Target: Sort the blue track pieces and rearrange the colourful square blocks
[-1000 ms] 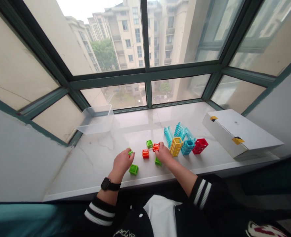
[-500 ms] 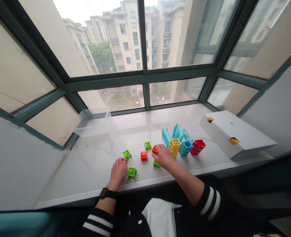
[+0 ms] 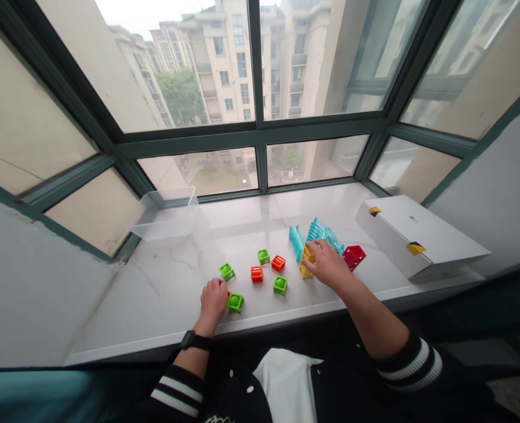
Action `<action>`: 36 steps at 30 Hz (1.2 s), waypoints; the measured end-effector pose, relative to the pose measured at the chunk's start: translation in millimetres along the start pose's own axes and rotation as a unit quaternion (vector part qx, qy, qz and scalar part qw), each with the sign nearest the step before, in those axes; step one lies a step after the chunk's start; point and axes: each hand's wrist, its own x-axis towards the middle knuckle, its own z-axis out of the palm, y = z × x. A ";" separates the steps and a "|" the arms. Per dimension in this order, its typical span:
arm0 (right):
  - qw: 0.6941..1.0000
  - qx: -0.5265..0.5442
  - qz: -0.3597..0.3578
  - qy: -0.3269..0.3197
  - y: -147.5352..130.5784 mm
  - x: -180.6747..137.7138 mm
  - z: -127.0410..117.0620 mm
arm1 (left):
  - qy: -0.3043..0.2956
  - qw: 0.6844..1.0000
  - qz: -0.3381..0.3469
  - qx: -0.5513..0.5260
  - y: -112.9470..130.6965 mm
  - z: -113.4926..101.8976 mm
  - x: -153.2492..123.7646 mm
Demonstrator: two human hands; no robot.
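Observation:
My left hand (image 3: 214, 302) rests curled on the white marble sill (image 3: 154, 294), right beside a green cube block (image 3: 235, 302). A small red piece (image 3: 228, 294) shows at its edge, mostly hidden. My right hand (image 3: 328, 264) lies over a yellow lattice tower (image 3: 306, 265), with its fingertips on top of it. A red cage block (image 3: 354, 256) stands just past those fingers. Several small green and orange blocks, such as the orange one (image 3: 256, 274), sit between my hands. Any blue cage block near my right hand is hidden.
Blue ribbed pieces (image 3: 316, 233) lie behind my right hand. A clear plastic box (image 3: 165, 214) stands at the left of the sill, and a white cardboard box (image 3: 418, 238) lies at the right. Window frames and glass run along the far edge.
My right hand has moved right, from the orange block to the yellow tower, and now covers the blue cage block. The green block it hid shows fully. My left hand has barely moved.

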 end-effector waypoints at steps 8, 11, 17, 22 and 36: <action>0.998 0.058 0.002 -0.035 5.4 -12.2 -2.8 | 0.045 0.998 0.015 -0.046 8.0 -8.4 -8.6; 0.997 0.062 0.008 -0.042 10.0 -17.0 -3.7 | 0.091 0.994 0.023 -0.057 17.4 -17.5 -13.2; 0.991 0.132 -0.015 0.007 21.9 -32.8 -18.2 | 0.137 0.966 0.160 -0.148 66.3 -45.4 -32.0; 0.958 0.278 -0.063 0.014 13.2 -45.4 -44.1 | 0.122 0.914 0.322 -0.214 120.8 -64.9 -49.4; 0.855 0.511 -0.053 -0.067 -33.5 -52.3 33.8 | -0.011 0.970 0.222 -0.099 107.0 -69.9 -28.2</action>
